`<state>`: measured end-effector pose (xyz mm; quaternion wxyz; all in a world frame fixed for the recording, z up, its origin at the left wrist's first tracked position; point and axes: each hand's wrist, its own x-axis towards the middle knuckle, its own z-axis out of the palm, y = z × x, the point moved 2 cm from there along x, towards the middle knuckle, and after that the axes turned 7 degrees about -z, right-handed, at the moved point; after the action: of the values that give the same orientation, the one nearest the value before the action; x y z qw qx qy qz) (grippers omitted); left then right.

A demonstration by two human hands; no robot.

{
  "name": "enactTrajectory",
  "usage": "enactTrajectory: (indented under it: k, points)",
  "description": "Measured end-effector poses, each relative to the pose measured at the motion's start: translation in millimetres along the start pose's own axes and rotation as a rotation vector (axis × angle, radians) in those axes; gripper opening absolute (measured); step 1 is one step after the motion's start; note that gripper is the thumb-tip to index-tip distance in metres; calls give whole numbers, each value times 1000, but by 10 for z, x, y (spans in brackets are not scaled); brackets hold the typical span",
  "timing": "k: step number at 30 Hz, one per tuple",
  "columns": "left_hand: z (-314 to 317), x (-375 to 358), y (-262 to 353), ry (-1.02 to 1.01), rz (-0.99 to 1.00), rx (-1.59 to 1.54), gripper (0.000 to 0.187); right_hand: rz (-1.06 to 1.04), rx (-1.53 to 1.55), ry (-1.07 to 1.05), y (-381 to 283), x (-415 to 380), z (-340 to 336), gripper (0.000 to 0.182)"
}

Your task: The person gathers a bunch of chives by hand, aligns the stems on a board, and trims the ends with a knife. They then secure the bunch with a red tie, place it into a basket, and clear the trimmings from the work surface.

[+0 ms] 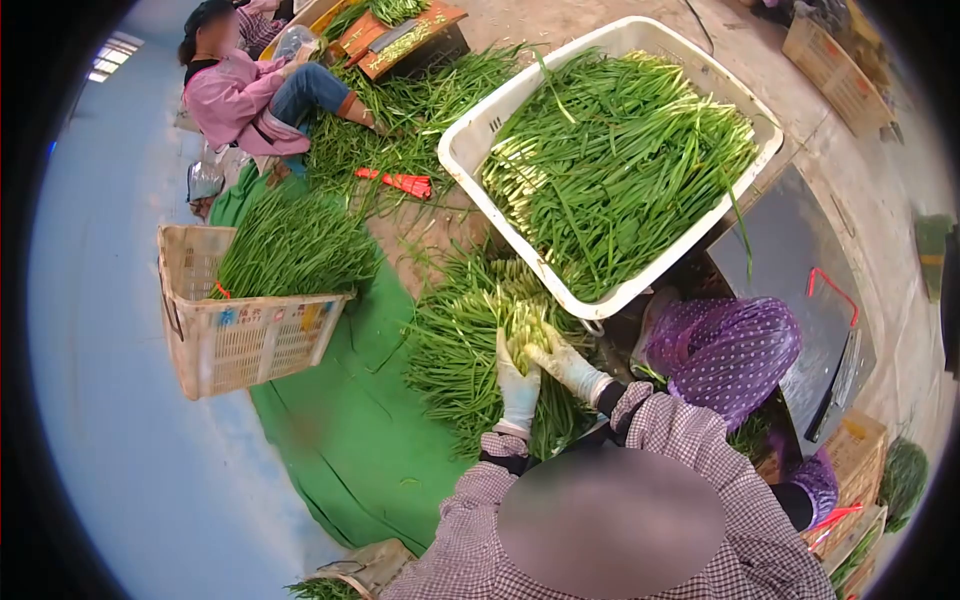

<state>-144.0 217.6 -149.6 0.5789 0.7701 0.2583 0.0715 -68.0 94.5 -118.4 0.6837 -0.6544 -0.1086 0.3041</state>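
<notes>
Both my hands wear pale, stained work gloves. My left hand (pixel 517 385) and my right hand (pixel 568 366) close from either side around the pale cut ends of a bunch of garlic chives (pixel 524 326). Beneath and around them spreads a loose heap of garlic chives (pixel 442 360), its stalks pointing several ways. Just beyond my right hand stands a large white tub (pixel 598 310), filled with layered green chives (pixel 630 165). The lower part of the held bunch is hidden by my gloves and the heap.
A plastic crate (pixel 265 345) of chives stands left on a green sheet (pixel 345 440). Red ties (pixel 398 183) lie on the floor. Right, a knife (pixel 838 385) rests on a metal board (pixel 790 270), near a purple dotted trouser leg (pixel 725 350). Another person (pixel 240 100) sits far left.
</notes>
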Motion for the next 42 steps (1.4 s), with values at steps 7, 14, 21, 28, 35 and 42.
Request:
enactTrajectory:
  k: [7, 14, 21, 28, 35, 42]
  points:
    - [271, -109, -222, -115, -219, -383, 115, -183, 161, -34, 188, 13, 2, 108]
    - [-23, -158, 367, -466, -100, 153, 112, 163, 365, 93, 384, 153, -177, 49]
    - [-347, 437, 260, -232, -266, -462, 52, 73, 369, 76, 99, 65, -158, 26]
    - [-237, 714, -241, -735, -428, -764, 64, -17, 367, -15, -365, -54, -92, 17]
    - [-142, 207, -90, -715, -298, -171, 59, -339, 313, -14, -2365, -391, -302, 12]
    - [-37, 399, -281, -567, -802, -671, 60, -547, 256, 411, -3063, -795, -1171, 22]
